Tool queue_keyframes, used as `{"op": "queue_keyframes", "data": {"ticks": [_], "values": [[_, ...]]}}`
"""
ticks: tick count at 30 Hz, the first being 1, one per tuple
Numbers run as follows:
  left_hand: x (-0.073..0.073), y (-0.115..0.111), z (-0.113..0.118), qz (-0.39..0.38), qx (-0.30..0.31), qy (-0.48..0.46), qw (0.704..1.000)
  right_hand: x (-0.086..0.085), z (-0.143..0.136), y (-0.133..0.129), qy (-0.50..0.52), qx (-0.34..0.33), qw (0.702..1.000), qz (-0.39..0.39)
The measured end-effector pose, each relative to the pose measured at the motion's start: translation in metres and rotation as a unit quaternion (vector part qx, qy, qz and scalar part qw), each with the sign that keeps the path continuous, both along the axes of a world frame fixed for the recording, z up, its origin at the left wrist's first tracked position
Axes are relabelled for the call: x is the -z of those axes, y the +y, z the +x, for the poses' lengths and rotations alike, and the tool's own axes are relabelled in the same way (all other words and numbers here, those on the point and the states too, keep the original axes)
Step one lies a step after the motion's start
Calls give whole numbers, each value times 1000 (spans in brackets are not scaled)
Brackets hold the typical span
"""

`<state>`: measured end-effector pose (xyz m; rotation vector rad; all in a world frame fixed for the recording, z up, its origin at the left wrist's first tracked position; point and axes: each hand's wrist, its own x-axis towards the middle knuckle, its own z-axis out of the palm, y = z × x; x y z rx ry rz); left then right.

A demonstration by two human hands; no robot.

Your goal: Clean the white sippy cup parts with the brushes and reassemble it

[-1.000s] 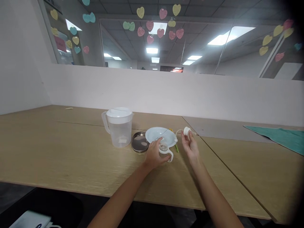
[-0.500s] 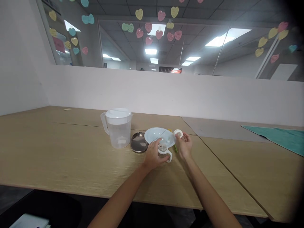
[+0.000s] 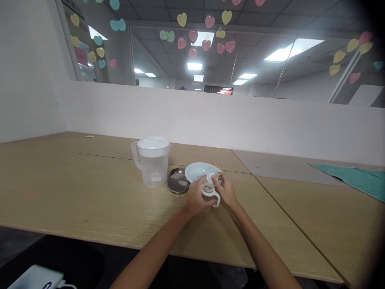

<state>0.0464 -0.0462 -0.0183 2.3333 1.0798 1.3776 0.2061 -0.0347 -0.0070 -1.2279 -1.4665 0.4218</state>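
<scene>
My left hand (image 3: 195, 198) is wrapped round a small clear glass jar (image 3: 207, 188) with a white collar and a curved white handle. The jar's mouth faces up, uncovered. In my right hand (image 3: 227, 192), the fingers pinch a round white lid (image 3: 211, 177) just behind the jar's rim; whether the two touch I cannot tell. A pale blue plate (image 3: 195, 170) lies right behind both hands, partly covered by them. To its left is a shallow round metal tin (image 3: 177, 183).
A clear plastic pitcher (image 3: 154, 170) with a white lid stands left of the tin. A yellow piece (image 3: 217, 166) shows behind the plate. At the far right lies a green cloth (image 3: 355, 176). The wooden table (image 3: 105, 196) meets a white wall at the back.
My right hand has moved left with the white lid, from beside the plate to the jar's mouth. My left hand keeps its hold on the jar. The view has shifted slightly.
</scene>
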Motion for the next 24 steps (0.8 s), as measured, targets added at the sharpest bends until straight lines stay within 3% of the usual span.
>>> {"op": "queue_keyframes", "data": {"ticks": [4, 8, 13, 19, 24], "values": [[0, -2, 0, 8, 9, 3, 1000, 0, 0, -1, 20, 10, 999, 48], [-2, -4, -2, 17, 15, 5, 1000, -2, 0, -4, -35, 11, 997, 71], [-2, -5, -9, 86, 42, -29, 995, -6, -1, -10, -8, 27, 997, 74], [-1, 0, -16, 177, -83, -177, 965, -11, -5, -17, -36, 66, 991, 113], [-10, -1, -20, 264, -92, -147, 949, -15, -13, -24, -41, 106, 979, 168]]}}
